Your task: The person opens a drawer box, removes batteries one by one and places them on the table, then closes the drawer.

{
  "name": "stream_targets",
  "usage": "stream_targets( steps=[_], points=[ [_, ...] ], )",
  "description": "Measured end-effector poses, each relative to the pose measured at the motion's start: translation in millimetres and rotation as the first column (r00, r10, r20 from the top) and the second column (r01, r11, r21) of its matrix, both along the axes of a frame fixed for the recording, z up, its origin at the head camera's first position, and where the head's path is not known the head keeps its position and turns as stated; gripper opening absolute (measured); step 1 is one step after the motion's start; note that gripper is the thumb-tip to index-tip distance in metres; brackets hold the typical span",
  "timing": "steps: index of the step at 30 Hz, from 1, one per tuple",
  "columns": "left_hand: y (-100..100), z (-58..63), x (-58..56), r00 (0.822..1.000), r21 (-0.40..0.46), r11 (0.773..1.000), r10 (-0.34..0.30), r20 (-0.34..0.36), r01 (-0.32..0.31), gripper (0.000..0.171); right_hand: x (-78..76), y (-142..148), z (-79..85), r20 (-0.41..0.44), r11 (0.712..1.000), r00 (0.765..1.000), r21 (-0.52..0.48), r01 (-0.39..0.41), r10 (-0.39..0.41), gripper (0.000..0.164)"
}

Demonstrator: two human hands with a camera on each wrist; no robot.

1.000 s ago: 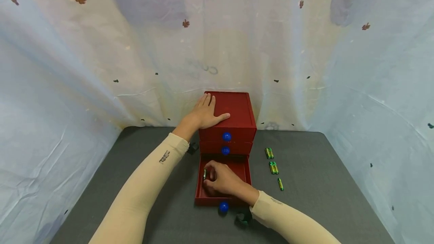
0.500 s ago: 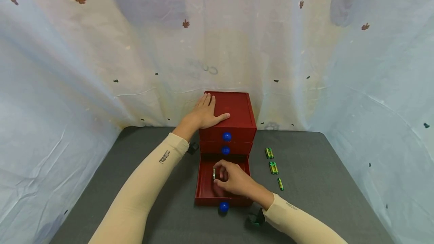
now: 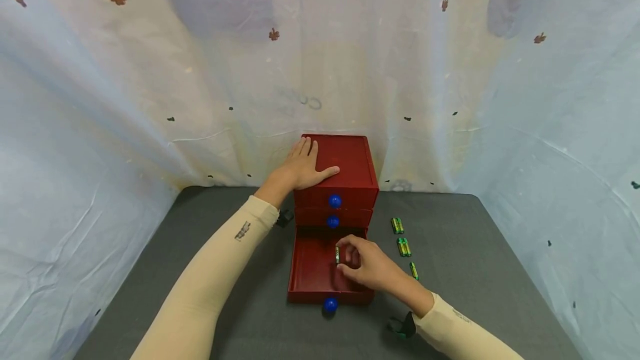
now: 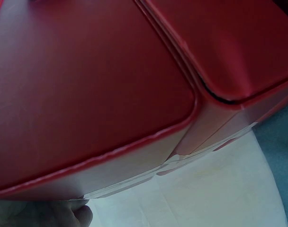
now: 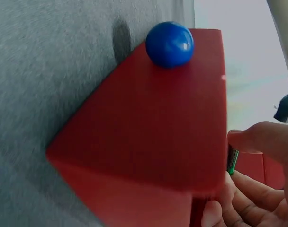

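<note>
My left hand (image 3: 300, 170) rests flat on top of a red drawer box (image 3: 347, 160), fingers straight and thumb spread to the side. Below it the bottom drawer (image 3: 306, 274) is pulled out. Over the drawer's right half, my right hand (image 3: 367, 263) pinches one small green battery (image 3: 337, 255) between thumb and fingertips. In the right wrist view the battery (image 5: 232, 160) shows between thumb and fingers, just past the drawer front (image 5: 148, 123). The left wrist view has the box top (image 4: 92, 90) filling most of the picture, with a bit of hand (image 4: 75, 213) below.
Right of the box, two groups of green batteries (image 3: 397, 225), (image 3: 404, 247) and a single battery (image 3: 414, 270) lie on the grey table (image 3: 465, 293). Blue knobs (image 3: 330, 305) stick out from the drawer fronts. A pale curtain (image 3: 330, 71) hangs behind.
My right hand has moved rightward across the open drawer from its left side, carrying the pinched battery. My left hand has stayed on the box.
</note>
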State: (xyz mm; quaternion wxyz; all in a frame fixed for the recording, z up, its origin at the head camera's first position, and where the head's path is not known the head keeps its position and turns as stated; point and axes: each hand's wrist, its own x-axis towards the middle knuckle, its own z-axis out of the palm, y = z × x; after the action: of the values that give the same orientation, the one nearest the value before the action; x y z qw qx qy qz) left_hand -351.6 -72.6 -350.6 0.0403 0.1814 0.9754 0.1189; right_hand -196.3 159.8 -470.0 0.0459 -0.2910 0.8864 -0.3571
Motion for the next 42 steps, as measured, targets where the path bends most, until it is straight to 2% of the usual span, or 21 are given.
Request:
stream_targets(
  steps=[7, 18, 25, 33, 42],
  points=[
    [0, 0.8, 1.3, 1.0, -0.009, 1.0, -0.003, 0.006, 0.003, 0.111, 4.0, 19, 2.3, -0.01, 1.0, 1.0, -0.027, -0.004, 0.004, 0.035],
    [0, 1.2, 1.2, 1.0, -0.005, 1.0, -0.002, 0.0, 0.002, 0.109, 7.6, 51, 6.5, -0.043, 0.999, 0.998, 0.001, 0.043, -0.043, 0.035],
    [1, 0.4, 0.1, 1.0, -0.004, 1.0, -0.007, 0.002, 0.007, 0.11, 10.0, 71, 7.8, -0.075, 0.999, 0.996, -0.01, 0.04, -0.041, 0.036],
    [1, 0.7, -0.7, 1.0, -0.001, 1.0, -0.011, 0.002, 0.011, 0.11, 9.3, 93, 7.3, -0.063, 0.995, 0.993, -0.007, 0.101, -0.101, 0.037],
    [1, 2.0, 1.4, 1.0, 0.0, 1.0, -0.005, 0.001, 0.005, 0.109, 9.1, 112, 3.3, -0.082, 0.991, 0.988, -0.004, 0.132, -0.132, 0.036]
  ],
)
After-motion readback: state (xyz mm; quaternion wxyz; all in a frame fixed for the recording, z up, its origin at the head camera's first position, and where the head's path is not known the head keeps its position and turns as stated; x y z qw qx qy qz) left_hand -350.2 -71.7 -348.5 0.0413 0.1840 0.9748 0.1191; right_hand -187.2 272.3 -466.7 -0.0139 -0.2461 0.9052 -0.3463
